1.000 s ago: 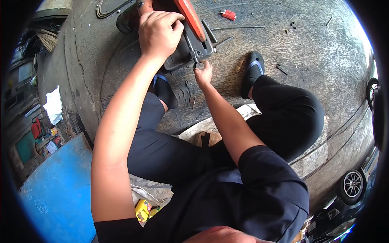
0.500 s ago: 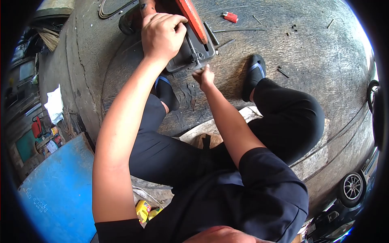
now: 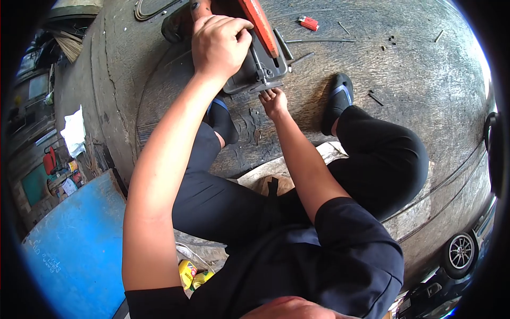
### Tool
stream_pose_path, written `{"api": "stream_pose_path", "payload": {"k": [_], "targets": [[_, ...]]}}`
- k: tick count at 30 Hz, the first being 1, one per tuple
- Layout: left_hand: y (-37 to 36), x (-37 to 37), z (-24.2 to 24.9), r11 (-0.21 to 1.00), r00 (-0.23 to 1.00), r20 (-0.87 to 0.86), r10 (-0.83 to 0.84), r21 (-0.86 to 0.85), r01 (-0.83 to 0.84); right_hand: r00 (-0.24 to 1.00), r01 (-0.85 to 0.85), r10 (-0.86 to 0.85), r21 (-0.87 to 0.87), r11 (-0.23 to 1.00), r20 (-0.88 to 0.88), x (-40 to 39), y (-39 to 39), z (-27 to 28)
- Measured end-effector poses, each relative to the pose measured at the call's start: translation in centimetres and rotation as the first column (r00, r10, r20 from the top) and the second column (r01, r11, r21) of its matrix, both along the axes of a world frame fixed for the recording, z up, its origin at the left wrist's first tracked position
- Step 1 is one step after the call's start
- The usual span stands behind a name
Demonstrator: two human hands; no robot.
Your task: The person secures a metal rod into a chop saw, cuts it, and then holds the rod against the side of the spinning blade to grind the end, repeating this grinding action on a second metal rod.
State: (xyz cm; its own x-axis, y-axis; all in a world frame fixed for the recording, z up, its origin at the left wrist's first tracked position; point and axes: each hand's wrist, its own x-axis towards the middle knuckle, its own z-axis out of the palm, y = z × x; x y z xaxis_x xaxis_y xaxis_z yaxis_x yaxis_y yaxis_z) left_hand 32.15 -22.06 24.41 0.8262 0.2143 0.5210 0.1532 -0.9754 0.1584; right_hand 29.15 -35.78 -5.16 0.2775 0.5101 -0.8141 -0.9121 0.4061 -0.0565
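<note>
A chop saw with an orange guard (image 3: 259, 26) and a dark metal base (image 3: 239, 83) stands on the floor at the top middle. My left hand (image 3: 222, 45) lies over its orange body, fingers curled round a part that the hand itself mostly hides. A threaded vise screw (image 3: 259, 63) runs along the base toward me and ends in a flat metal crank handle (image 3: 267, 86). My right hand (image 3: 274, 103) is just below this handle, palm turned up, its bent fingertips against the handle's underside.
A red lighter-like packet (image 3: 308, 23), a thin rod (image 3: 321, 40) and short metal offcuts (image 3: 376, 98) lie on the worn floor. My feet in dark socks and sandals (image 3: 338, 95) flank the saw. A blue panel (image 3: 79, 244) is at left, a car wheel (image 3: 460, 251) at lower right.
The crank handle has turned and now lies crosswise. My right hand has rolled from a pinch on it to palm up beneath it. My left hand stays on the saw.
</note>
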Motion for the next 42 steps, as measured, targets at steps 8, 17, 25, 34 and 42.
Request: {"api": "stream_pose_path", "payload": {"k": [8, 17, 25, 34, 42], "targets": [[0.1, 0.1, -0.1, 1.000, 1.000, 0.012, 0.010, 0.006, -0.010, 0.982, -0.130, 0.126, -0.022, 0.991, -0.139, 0.1, 1.1, -1.8], [0.0, 0.0, -0.1, 1.000, 1.000, 0.002, 0.016, -0.005, -0.016, 0.937, -0.121, 0.181, -0.208, 0.971, 0.298, -0.2, 1.3, -0.9], [0.1, 0.0, -0.1, 1.000, 1.000, 0.001, 0.006, 0.007, -0.006, 0.152, 0.207, 0.711, -0.726, 0.656, 0.686, -1.3, 0.2, -1.1], [0.1, 0.0, 0.0, 1.000, 1.000, -0.010, 0.000, -0.002, 0.000, 0.845, -0.160, 0.449, -0.665, 0.730, 0.290, -0.5, 1.9, -0.6], [0.0, 0.0, 0.1, 1.000, 1.000, 0.000, -0.007, -0.011, 0.007, 0.967, -0.029, 0.013, -0.061, 0.998, -0.253, 1.3, 1.8, 0.2]]}}
